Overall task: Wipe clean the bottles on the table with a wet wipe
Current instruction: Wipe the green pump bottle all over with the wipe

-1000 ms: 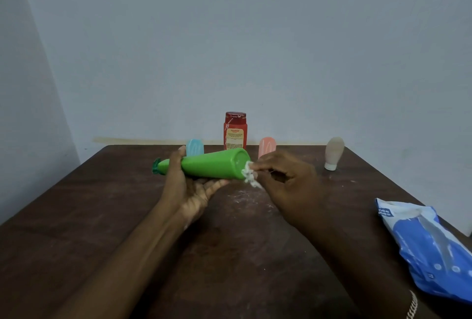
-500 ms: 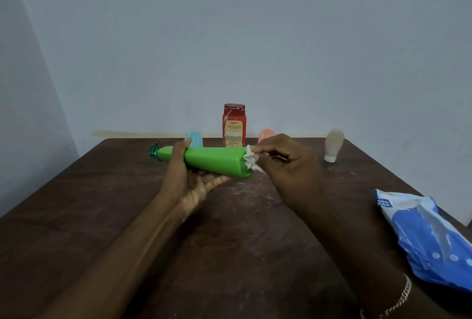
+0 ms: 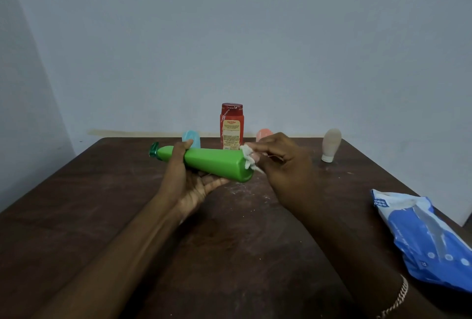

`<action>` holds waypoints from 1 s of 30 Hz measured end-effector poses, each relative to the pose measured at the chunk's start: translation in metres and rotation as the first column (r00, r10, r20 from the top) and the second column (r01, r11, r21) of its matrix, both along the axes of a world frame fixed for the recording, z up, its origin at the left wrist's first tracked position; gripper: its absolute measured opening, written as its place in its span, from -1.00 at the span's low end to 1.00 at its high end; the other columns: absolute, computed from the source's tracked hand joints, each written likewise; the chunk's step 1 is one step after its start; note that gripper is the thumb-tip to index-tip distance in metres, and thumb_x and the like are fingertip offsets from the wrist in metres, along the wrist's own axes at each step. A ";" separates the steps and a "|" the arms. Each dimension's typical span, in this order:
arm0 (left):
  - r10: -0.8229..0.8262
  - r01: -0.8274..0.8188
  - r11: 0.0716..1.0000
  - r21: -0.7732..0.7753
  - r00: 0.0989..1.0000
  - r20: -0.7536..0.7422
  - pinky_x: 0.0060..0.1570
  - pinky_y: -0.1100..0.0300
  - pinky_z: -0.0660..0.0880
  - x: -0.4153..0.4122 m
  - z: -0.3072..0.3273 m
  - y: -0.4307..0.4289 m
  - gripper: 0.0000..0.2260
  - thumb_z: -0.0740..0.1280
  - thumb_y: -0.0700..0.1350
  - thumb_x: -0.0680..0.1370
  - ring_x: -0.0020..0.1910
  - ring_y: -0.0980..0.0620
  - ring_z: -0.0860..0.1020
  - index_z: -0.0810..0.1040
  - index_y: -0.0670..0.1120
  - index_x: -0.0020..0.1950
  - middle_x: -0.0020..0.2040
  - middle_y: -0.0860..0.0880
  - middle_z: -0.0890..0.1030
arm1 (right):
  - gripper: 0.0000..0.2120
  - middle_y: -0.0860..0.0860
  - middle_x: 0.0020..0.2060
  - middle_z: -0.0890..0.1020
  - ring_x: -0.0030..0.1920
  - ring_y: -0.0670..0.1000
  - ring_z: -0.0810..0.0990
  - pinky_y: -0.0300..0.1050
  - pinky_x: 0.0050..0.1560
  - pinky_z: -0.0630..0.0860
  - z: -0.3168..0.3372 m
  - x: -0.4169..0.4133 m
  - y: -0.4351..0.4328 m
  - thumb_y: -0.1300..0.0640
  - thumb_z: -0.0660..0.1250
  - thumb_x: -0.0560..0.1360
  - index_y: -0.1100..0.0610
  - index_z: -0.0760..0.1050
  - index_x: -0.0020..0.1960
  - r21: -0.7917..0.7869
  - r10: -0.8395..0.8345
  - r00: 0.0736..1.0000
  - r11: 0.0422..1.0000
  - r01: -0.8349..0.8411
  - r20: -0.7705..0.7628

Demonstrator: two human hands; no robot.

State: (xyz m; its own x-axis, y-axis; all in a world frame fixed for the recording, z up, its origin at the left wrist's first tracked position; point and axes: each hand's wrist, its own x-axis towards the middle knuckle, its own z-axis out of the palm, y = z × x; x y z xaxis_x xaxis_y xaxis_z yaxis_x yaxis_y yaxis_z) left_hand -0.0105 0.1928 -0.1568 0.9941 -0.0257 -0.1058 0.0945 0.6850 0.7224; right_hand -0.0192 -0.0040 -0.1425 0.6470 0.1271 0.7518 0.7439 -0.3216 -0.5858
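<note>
Aloft, left grip (image 3: 184, 180) clasps a green bottle (image 3: 217, 165). At its base, right grip (image 3: 286, 168) pinches a wet wipe (image 3: 247, 159).

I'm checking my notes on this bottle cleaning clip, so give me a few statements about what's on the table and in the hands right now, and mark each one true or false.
1. The left hand holds the green bottle roughly on its side. True.
2. The right hand pinches a white wipe against the bottle's cap. False: the wipe is at the flat base, and the cap points away to the left.
3. The red bottle stands upright at the back of the table. True.
4. The blue wipes pack lies by the table's left edge. False: the wipes pack lies by the right edge.
</note>
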 end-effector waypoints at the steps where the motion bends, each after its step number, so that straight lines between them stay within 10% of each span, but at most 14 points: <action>1: 0.008 -0.008 1.000 -0.002 1.000 0.018 -0.19 -0.16 0.67 -0.001 0.001 0.000 -0.53 0.29 0.10 0.58 -0.04 -0.21 0.71 0.42 -0.20 0.35 -0.02 -0.26 0.70 | -0.76 -0.07 -0.13 0.67 -0.10 -0.07 0.63 -0.14 -0.11 0.57 -0.001 0.000 -0.001 0.23 0.43 0.50 -0.09 0.66 0.04 0.029 -0.016 0.999 0.999 0.017 -0.047; 8: 0.156 -0.155 0.988 -0.026 0.985 0.074 -0.17 -0.09 0.67 -0.001 0.001 0.002 -0.59 0.29 0.04 0.61 0.05 -0.21 0.69 0.43 -0.19 0.34 0.25 -0.28 0.58 | -0.86 0.17 -0.23 0.72 -0.25 0.16 0.67 -0.15 -0.25 0.62 -0.017 -0.001 0.009 0.37 0.36 0.50 0.23 0.68 -0.11 0.332 0.263 0.774 0.941 -0.072 -0.576; 12: 0.193 -0.187 0.979 -0.083 0.977 0.085 -0.11 -0.15 0.66 0.002 0.003 0.008 -0.70 0.30 0.03 0.59 0.07 -0.20 0.68 0.47 -0.16 0.21 0.25 -0.27 0.59 | -0.89 0.19 -0.21 0.71 -0.27 0.06 0.67 -0.27 -0.32 0.59 -0.011 -0.003 0.013 0.38 0.33 0.51 0.31 0.65 -0.10 0.540 0.478 0.680 0.830 -0.140 -0.557; 16: 0.181 -0.178 0.982 -0.056 0.981 0.063 -0.18 -0.09 0.66 -0.001 0.000 0.006 -0.59 0.30 0.06 0.60 0.03 -0.20 0.70 0.44 -0.17 0.34 0.19 -0.25 0.61 | -0.90 0.15 -0.18 0.72 -0.19 0.07 0.70 -0.21 -0.22 0.62 -0.005 0.003 0.008 0.41 0.37 0.46 0.27 0.64 -0.12 0.642 0.446 0.774 0.764 -0.067 -0.450; 27: 0.140 -0.138 0.985 -0.100 0.990 0.005 -0.17 -0.10 0.65 0.001 -0.007 0.005 -0.53 0.35 0.03 0.57 0.04 -0.22 0.69 0.39 -0.20 0.38 0.23 -0.29 0.57 | -0.88 -0.02 -0.14 0.69 -0.13 -0.05 0.66 -0.16 -0.05 0.60 -0.010 0.002 -0.005 0.32 0.49 0.42 0.16 0.69 -0.08 -0.068 0.105 0.977 0.990 -0.120 -0.187; 30: 0.120 -0.118 0.988 -0.101 0.993 0.014 -0.17 -0.11 0.65 0.001 -0.008 0.005 -0.54 0.34 0.04 0.57 0.04 -0.20 0.69 0.41 -0.20 0.37 0.25 -0.29 0.57 | -0.87 -0.03 -0.18 0.70 -0.20 -0.06 0.65 -0.18 -0.13 0.57 -0.014 0.011 -0.013 0.31 0.50 0.40 0.12 0.70 -0.10 -0.034 -0.014 0.979 0.999 0.007 -0.205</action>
State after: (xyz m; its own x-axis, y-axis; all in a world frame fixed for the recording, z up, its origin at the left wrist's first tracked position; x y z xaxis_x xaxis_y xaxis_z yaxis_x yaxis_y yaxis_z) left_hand -0.0094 0.1973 -0.1646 0.9926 0.0837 -0.0884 -0.0061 0.7590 0.6511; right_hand -0.0080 -0.0174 -0.1567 0.7883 0.1423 0.5986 0.6057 -0.3505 -0.7143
